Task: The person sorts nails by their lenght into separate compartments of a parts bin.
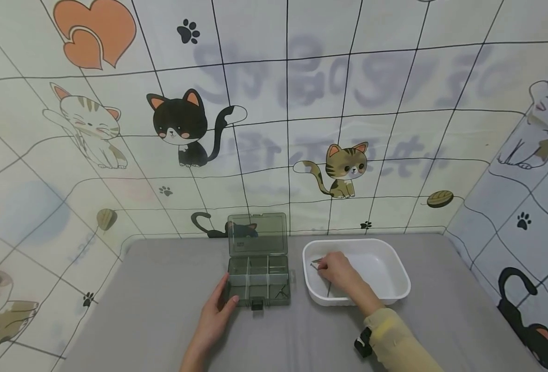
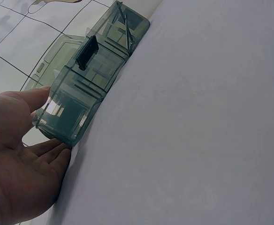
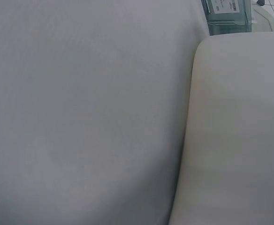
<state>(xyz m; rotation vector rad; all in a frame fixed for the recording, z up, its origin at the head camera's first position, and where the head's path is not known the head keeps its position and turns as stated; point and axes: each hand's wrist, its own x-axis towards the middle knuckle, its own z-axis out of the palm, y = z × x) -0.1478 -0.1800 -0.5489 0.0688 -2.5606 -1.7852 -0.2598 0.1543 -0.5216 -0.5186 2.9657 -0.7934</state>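
A translucent green compartment box (image 1: 248, 294) stands on the table with its lid (image 1: 257, 235) raised. My left hand (image 1: 212, 315) holds its front left corner, the thumb at the front and the fingers along the left side, as the left wrist view also shows. A few thin dark pieces (image 1: 281, 293) lie in the front right compartment. My right hand (image 1: 341, 271) reaches into a white tray (image 1: 401, 284), fingers bent downward. Small thin metal pieces (image 1: 316, 262) show at its fingertips; whether they are pinched is hidden. Another thin piece (image 1: 329, 289) is below the hand.
A grey cloth covers the table (image 1: 162, 289). Behind it and at both sides hangs a white sheet (image 1: 264, 186) printed with cats and grid lines. In the right wrist view, the tray's outer wall (image 3: 235, 131) fills the right side, with part of the green box beyond.
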